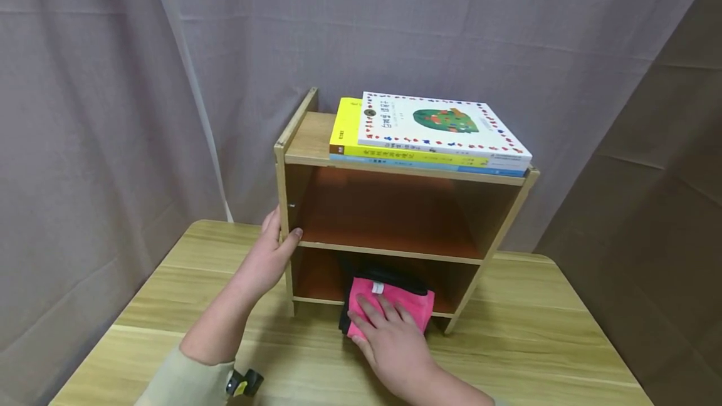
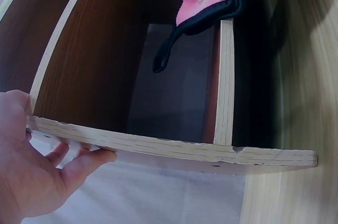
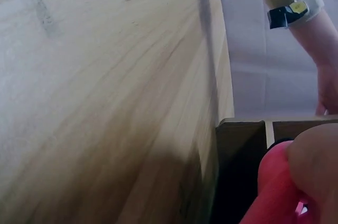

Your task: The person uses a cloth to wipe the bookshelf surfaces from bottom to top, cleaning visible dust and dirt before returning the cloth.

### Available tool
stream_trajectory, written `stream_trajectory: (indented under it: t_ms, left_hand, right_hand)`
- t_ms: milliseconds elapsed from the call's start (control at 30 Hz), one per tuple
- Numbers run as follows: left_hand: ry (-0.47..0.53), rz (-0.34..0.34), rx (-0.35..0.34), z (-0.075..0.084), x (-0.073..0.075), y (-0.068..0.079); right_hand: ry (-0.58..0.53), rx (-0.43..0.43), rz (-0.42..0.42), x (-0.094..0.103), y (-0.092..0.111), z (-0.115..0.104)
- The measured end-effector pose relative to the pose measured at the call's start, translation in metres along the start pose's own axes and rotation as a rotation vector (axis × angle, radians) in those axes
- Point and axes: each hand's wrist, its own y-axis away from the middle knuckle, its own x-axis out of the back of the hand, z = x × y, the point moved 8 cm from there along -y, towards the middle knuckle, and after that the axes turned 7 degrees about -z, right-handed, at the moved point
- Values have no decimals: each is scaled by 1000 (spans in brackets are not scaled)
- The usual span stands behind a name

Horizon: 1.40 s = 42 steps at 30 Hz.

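A small wooden shelf unit stands on the table. My left hand grips its left side panel, the thumb on the front edge and the other fingers behind the panel. At the front of the lowest shelf board lies a pink cloth with black edging, a white tag and a black hanging loop. Spread, mostly straight fingers of my right hand press on this cloth, which hangs over the board's edge. The right wrist view shows pink fabric bunched beneath the hand.
Several books lie stacked on top of the unit, a white one uppermost. The wood-grain table extends to both sides. Grey curtains hang behind, with a brown one at the right.
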Motion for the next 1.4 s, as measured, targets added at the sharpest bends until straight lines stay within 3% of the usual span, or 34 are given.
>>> stream_trajectory:
  t_ms: [167,400,733,833,1000,1100,1233,1400]
  left_hand:
    - [2,-7,10,-2,-1,0]
    - [3,-3,-3,-1,0,-1]
    - [-2,1,1,-1,0,-1]
    - [12,-8,17,8,0,2]
    - [21,-18,33,30,4,10]
    - [20,-20,42,33,4,12]
    - [26,-21,48,31,4,12]
    - [15,-7,29,9,1,3]
  right_hand:
    - [66,-13,-17,2,0,-2]
    - [48,-39,-56,4,-1,-3]
    - [-142,-99,-107,2,-1,-5]
    - [-165,-120,-128,-3,-2,-6]
    - [-89,-130,-125,-8,-3,-12]
    - [-44,-123,-103,-8,-5,-16]
    - [-23,-122,-94,-8,-9,-21]
    - [-13,-131,-97,-8,-14,-27]
